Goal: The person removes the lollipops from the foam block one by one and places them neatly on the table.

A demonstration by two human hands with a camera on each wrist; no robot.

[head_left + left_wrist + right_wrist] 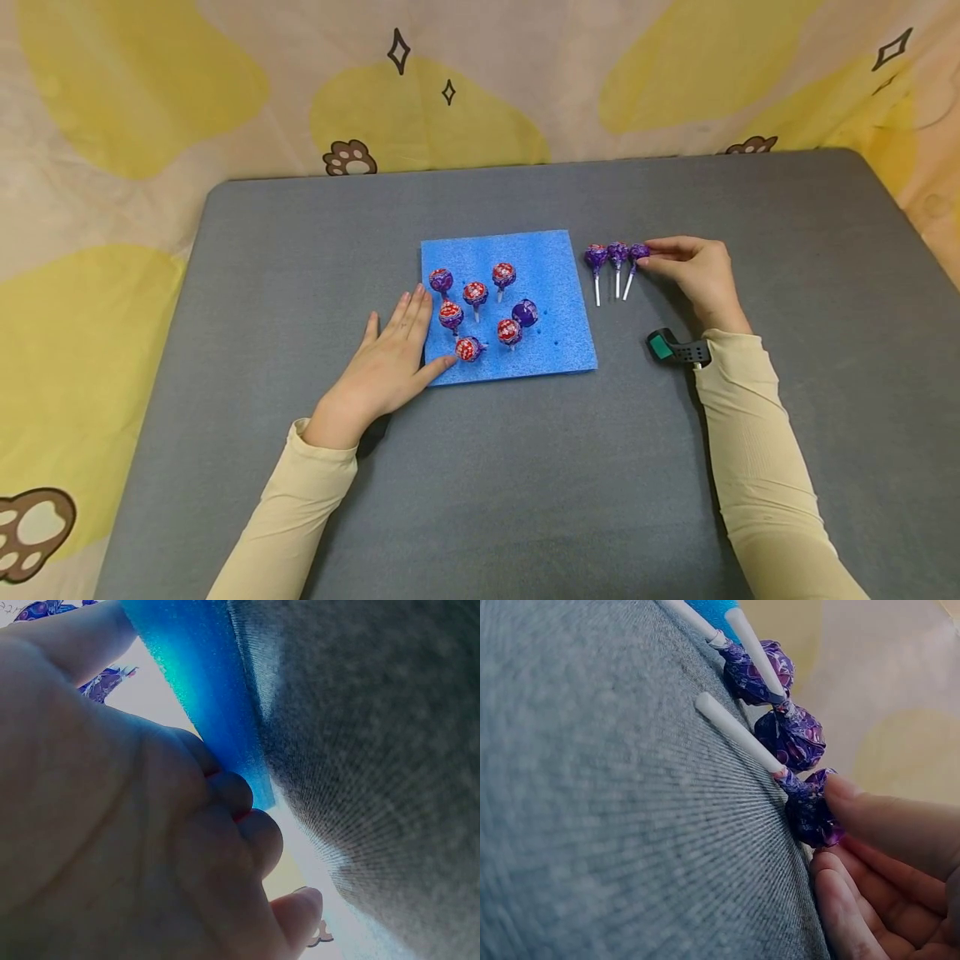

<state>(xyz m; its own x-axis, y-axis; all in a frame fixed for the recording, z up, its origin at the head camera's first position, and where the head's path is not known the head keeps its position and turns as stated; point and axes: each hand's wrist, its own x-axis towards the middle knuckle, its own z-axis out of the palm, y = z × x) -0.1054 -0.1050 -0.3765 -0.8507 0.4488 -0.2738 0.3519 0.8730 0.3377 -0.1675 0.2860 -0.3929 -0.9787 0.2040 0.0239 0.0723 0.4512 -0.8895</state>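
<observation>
A person's right hand point(693, 271) pinches the wrapped head of the rightmost lollipop point(637, 252), thumb and fingers nearly together, in a row of three on a grey table point(510, 492). To its left, a blue foam block point(566, 287) holds seven lollipops point(476, 292); the left hand point(386, 362), fingers straight, touches its left edge. The slick wrapper could slip from so shallow a pinch. Wrapper print is illegible.
</observation>
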